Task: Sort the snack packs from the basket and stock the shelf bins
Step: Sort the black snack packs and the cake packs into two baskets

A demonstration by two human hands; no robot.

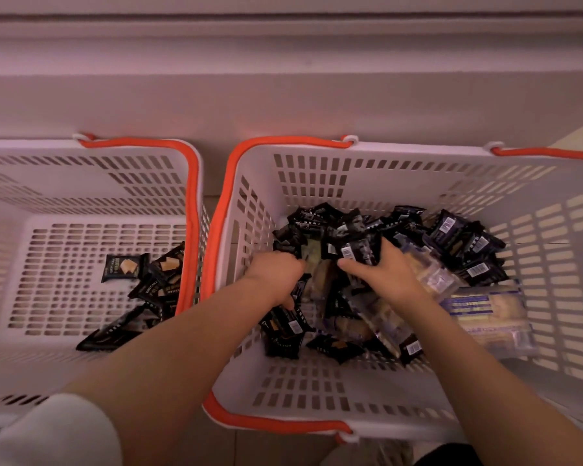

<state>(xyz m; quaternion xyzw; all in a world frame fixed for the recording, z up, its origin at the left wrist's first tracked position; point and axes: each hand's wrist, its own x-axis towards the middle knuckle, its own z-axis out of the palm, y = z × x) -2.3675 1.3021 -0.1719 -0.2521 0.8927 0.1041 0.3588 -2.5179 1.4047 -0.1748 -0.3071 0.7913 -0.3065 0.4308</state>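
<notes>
Two white slotted baskets with orange handles stand side by side. The right basket point(317, 183) holds a heap of black snack packs point(451, 237) mixed with clear-wrapped biscuit packs point(488, 314). My left hand point(276, 274) is down in the heap, fingers curled round black packs. My right hand point(381, 270) grips a bunch of black packs point(354, 248) at the middle of the heap. The left basket point(81, 183) has several black packs point(123, 267) lying along its right side.
A pale shelf front or wall point(283, 95) runs across behind both baskets. A strip of floor point(579, 132) shows at the far right. My white sleeve point(54, 432) fills the bottom left corner.
</notes>
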